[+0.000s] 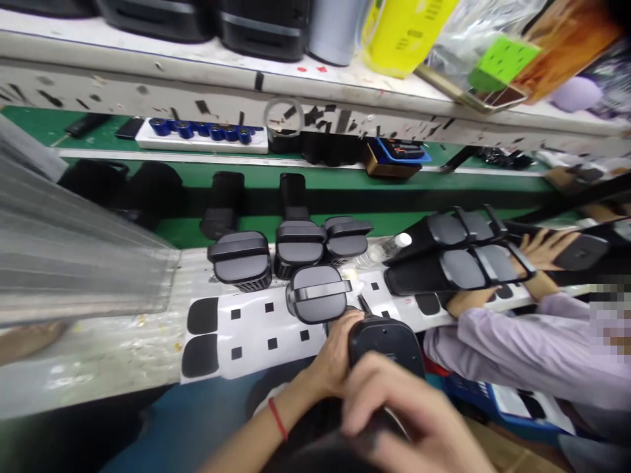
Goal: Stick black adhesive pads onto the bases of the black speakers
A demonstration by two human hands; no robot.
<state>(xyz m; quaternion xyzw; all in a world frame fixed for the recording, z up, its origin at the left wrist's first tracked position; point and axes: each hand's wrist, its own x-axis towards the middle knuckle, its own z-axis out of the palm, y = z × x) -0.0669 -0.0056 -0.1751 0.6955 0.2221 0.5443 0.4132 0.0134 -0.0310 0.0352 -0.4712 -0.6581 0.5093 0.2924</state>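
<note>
Black housing (386,341) sits clamped in my left hand (334,361); right hand (404,420) at five o'clock, its grip blurred, cannot tell; I'd keep it steady above the sticker sheet (256,328).

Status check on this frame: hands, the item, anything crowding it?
Left hand and right hand both grip black unit. Sticker sheet ahead. Co-worker's arm close right.

We see bare bench (98,355) at its left edge; black devices (296,253) and a co-worker's arm (493,341) block the right.
</note>
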